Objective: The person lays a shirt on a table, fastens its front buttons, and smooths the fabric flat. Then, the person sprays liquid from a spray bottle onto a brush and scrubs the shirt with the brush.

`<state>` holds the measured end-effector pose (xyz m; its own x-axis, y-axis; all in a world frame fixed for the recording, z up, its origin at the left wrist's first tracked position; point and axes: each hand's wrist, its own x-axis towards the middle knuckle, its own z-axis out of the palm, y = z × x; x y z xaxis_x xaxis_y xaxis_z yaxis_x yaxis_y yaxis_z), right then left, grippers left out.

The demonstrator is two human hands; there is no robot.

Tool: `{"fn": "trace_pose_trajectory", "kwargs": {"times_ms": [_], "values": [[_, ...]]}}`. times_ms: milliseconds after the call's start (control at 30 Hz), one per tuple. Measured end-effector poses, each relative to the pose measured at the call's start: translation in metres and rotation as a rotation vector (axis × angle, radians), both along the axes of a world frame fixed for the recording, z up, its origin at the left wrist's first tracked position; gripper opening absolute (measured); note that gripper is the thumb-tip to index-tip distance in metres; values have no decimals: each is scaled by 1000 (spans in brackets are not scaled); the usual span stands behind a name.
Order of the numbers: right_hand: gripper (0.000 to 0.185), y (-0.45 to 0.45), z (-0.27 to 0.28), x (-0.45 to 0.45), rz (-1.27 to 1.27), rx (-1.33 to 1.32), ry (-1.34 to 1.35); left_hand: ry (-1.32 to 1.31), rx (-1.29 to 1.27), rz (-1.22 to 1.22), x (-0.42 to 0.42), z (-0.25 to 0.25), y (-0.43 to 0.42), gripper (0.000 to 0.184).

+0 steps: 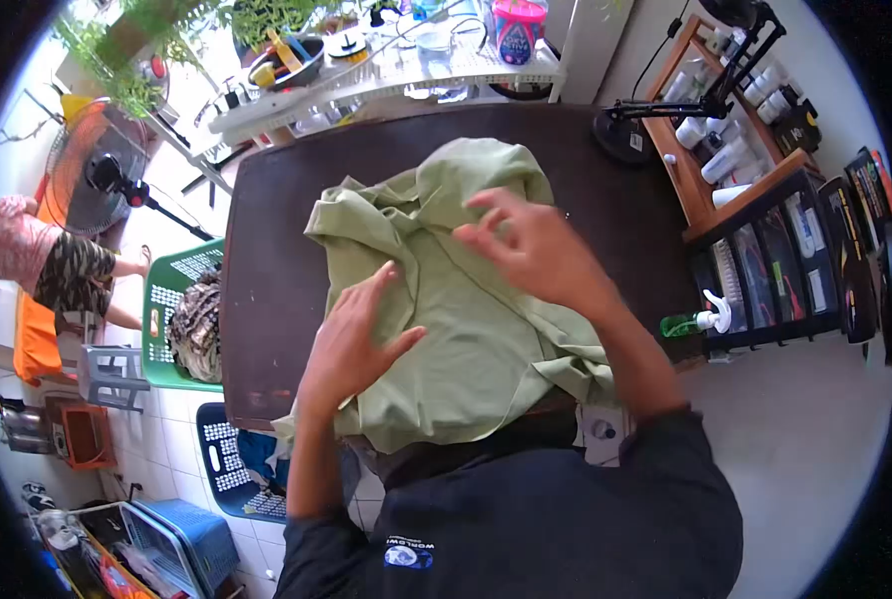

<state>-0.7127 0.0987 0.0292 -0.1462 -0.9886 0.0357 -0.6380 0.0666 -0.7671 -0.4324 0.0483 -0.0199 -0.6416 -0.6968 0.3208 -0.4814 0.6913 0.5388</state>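
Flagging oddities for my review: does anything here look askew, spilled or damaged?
I see nothing spilled or damaged. The green cloth lies rumpled on the dark table, its bottom hanging over the near edge; untidy, but ordinary for loose cloth.

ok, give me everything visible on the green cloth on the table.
The cloth is pale green, matte and thin-looking, probably a garment: a long seam or hem line runs diagonally across it, with a sleeve-like part at lower right. It lies loosely spread on the dark table, bunched along the far side, flatter but creased nearer, and spills past the near edge. The left hand and right hand are open over it; contact isn't clear.
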Motion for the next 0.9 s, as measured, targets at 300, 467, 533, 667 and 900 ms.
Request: {"fn": "trace_pose_trajectory", "kwargs": {"times_ms": [300, 467, 533, 667, 900], "values": [[35, 166, -95, -27, -370, 29, 183, -16, 194, 511, 83, -59, 128, 32], [38, 161, -123, -15, -449, -100, 153, -74, 45, 495, 63, -75, 122, 30], [38, 160, -141, -24, -454, -109, 277, -77, 56, 476, 62, -69, 119, 30], [39, 149, -154, -43, -426, -184, 659, -49, 38, 462, 60, -59, 95, 28], [29, 144, -129, -37, -484, 137, 225, -190, 18, 574, 67, -67, 96, 24]]}}
